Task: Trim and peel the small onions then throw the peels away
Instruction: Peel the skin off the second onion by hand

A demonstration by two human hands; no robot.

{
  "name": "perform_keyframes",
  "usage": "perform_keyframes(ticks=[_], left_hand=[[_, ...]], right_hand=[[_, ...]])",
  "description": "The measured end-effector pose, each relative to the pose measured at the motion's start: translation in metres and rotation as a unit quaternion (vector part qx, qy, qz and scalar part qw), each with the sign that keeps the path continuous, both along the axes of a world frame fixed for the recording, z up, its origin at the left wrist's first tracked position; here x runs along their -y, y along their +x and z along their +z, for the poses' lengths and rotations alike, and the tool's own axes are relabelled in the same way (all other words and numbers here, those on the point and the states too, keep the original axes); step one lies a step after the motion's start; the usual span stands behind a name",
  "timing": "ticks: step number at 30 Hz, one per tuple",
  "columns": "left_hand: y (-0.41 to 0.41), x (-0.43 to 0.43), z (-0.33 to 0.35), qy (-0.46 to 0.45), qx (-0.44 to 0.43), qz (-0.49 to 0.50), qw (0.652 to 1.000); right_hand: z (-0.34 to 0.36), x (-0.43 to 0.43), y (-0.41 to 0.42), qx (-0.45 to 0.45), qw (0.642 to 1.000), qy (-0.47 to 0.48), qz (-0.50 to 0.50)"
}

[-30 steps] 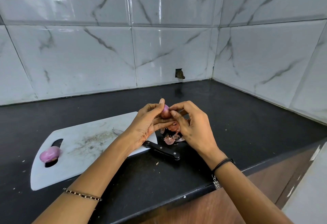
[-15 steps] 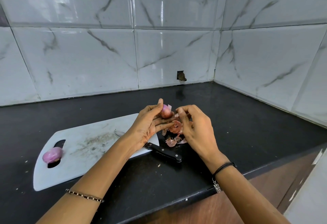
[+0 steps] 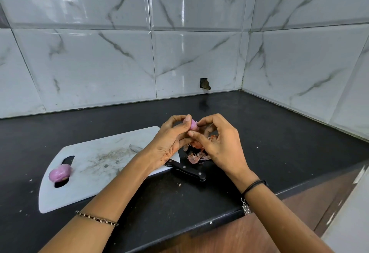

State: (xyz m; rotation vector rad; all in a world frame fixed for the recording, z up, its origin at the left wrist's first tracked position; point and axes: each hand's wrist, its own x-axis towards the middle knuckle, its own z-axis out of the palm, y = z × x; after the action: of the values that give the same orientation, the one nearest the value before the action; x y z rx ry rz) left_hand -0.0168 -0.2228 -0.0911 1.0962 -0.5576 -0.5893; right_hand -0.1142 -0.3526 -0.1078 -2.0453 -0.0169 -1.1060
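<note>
My left hand (image 3: 169, 139) pinches a small pink onion (image 3: 193, 124) between thumb and fingers, above the counter. My right hand (image 3: 219, 143) meets it from the right, its fingertips on a flap of skin at the onion's side. Below the hands a loose pile of reddish peels (image 3: 196, 156) lies on the black counter. A peeled purple onion (image 3: 60, 172) rests at the left end of the white cutting board (image 3: 89, 169), over its handle hole. A black-handled knife (image 3: 185, 171) lies across the board's right edge, its blade partly hidden by my left wrist.
The black counter (image 3: 279, 133) runs into a tiled corner at the back right. A small dark hole (image 3: 204, 83) is in the back wall tile. The counter's front edge (image 3: 199, 230) is close below my forearms, with wooden cabinet fronts underneath. Small crumbs dot the counter.
Both hands have stayed together on the onion while the right fingers shift on its skin. More pale pink flesh shows now. The board, knife and peeled onion have not moved.
</note>
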Motion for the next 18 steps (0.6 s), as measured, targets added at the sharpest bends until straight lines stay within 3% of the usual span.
perform_keyframes(ticks=[7, 11, 18], left_hand=[[-0.0003, 0.0007, -0.0002, 0.007, 0.014, 0.003, 1.0], [-0.0025, 0.001, 0.0019, 0.014, 0.012, 0.012, 1.0], [-0.0029, -0.001, 0.0039, 0.038, 0.005, 0.048, 0.998]], right_hand=[[-0.0023, 0.0009, 0.003, -0.017, 0.999, -0.001, 0.027], [0.0009, 0.0011, 0.0005, 0.001, 0.998, 0.043, 0.035], [0.0003, 0.0011, 0.0018, 0.001, 0.999, 0.005, 0.042]])
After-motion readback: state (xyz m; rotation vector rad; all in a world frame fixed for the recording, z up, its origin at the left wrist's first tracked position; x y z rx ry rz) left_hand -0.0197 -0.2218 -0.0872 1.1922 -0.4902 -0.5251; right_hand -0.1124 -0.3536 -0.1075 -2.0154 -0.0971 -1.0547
